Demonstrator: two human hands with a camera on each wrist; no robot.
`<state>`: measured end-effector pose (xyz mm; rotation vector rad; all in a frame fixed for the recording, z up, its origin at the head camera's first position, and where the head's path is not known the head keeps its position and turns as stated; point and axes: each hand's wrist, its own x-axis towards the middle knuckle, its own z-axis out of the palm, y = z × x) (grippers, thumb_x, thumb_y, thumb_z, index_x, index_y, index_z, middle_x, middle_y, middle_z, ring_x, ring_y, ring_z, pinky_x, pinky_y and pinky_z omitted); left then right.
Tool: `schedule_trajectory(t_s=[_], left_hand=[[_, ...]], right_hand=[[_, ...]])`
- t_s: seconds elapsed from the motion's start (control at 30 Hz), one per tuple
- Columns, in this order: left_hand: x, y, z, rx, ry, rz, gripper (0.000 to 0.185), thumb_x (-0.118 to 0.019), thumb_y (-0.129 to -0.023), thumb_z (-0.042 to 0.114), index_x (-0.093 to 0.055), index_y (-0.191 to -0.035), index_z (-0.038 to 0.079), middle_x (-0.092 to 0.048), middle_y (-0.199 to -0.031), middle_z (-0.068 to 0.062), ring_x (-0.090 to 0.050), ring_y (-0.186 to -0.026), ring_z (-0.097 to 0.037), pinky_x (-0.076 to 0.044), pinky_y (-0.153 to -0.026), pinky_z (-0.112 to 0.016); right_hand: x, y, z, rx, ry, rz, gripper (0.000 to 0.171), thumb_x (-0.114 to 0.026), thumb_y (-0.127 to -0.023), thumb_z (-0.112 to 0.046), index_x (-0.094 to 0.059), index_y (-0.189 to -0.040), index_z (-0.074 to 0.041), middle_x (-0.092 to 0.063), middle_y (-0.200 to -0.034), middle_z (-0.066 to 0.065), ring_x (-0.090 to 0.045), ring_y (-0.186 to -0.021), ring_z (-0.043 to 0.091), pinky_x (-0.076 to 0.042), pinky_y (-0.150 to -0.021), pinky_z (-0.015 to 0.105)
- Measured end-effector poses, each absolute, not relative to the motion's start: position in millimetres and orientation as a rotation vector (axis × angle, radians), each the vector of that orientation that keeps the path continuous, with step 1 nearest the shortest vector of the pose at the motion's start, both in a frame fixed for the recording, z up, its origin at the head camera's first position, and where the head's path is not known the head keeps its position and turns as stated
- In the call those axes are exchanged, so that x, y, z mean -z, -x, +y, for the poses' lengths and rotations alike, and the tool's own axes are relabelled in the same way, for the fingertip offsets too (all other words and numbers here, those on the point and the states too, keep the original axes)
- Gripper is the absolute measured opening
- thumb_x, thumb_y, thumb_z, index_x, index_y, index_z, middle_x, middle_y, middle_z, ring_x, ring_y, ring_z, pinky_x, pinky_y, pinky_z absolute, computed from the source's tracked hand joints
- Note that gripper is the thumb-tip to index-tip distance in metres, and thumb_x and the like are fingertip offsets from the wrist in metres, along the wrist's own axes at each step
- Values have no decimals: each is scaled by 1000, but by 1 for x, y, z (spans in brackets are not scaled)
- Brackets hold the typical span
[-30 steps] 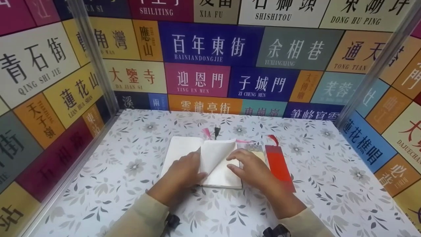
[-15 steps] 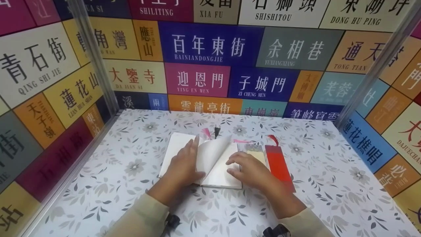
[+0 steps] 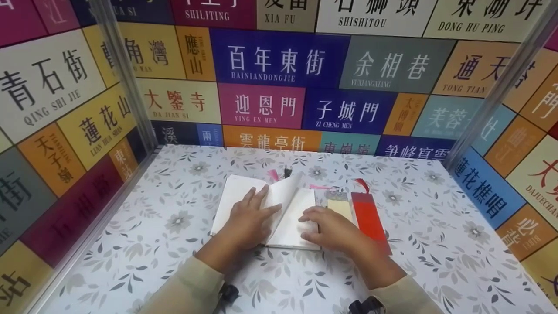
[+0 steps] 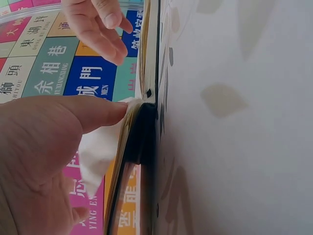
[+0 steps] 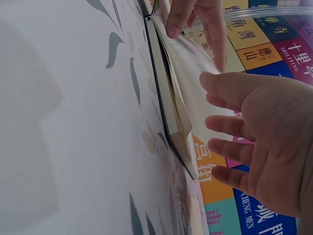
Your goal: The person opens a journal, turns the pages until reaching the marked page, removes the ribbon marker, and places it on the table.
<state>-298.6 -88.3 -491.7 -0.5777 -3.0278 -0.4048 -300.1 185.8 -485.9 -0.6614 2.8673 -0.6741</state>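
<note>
An open notebook with blank cream pages and a dark cover (image 3: 266, 209) is seen lying flat near the middle of the table covered in white cloth with a grey leaf-and-flower print (image 3: 436, 244). The left hand (image 3: 248, 220) is laid across the left page and the centre fold, fingers straight and spread, pressing a partly raised page down toward the spine; nothing is gripped. In the left wrist view the thumb (image 4: 93, 115) is seen touching the curled page edge, apparently to keep the leaf from springing up

The right hand (image 3: 329, 226) is laid on the right page near its outer edge, fingers extended and a little apart, holding nothing. It seems placed there to steady the book against the table. In the right wrist view the fingers (image 5: 230, 125) appear close above the page; firm contact cannot be confirmed from that angle

Just right of the notebook, touching or nearly so, a narrow cream-yellow paper bookmark (image 3: 340, 207) and a long red card bookmark with a red tassel (image 3: 368, 218) are set side by side. A pink ribbon (image 3: 273, 175) and a dark cord end (image 3: 287, 172) are noted at the book's far edge
</note>
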Motion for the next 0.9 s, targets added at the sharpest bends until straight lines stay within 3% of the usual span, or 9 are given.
schedule_trajectory(t_s=[0.1,0.23,0.4,0.7,0.9], left_hand=[[493,298,-89,443,631,-3058,49,-65,-104,31,-60,-151,45,-12,-183,1,-9,-170,-39,-24,-133,-66],[493,296,-89,435,664,-3075,41,-62,-106,32,-66,-145,43,-17,-182,1,-11,-170,-36,-23,-132,-68],[494,296,-89,376,684,-3060,42,-61,-105,32,-66,-147,38,-25,-180,-4,-19,-168,-37,-25,-130,-70],[495,297,-88,370,652,-3103,51,-66,-102,39,-60,-153,34,-23,-181,-5,-17,-169,-34,-19,-134,-66],[496,297,-88,310,661,-3087,47,-58,-106,33,-60,-153,31,-28,-179,-7,-23,-167,-36,-26,-131,-68]], right_hand=[[486,300,187,648,638,2823,47,-82,-94,-39,-71,-139,-33,-59,-158,-8,-50,-152,24,-41,-129,52],[488,301,190,620,650,2758,48,-83,-92,-42,-71,-139,-36,-56,-160,-11,-47,-155,23,-38,-130,55],[491,302,193,617,710,2726,46,-85,-90,-39,-75,-133,-32,-59,-158,-9,-49,-153,24,-39,-129,56],[490,301,194,618,678,2713,48,-88,-87,-34,-76,-133,-31,-59,-158,-10,-49,-153,24,-38,-130,55],[488,300,193,630,629,2693,46,-88,-87,-36,-77,-131,-34,-60,-156,-12,-50,-153,23,-39,-129,56]])
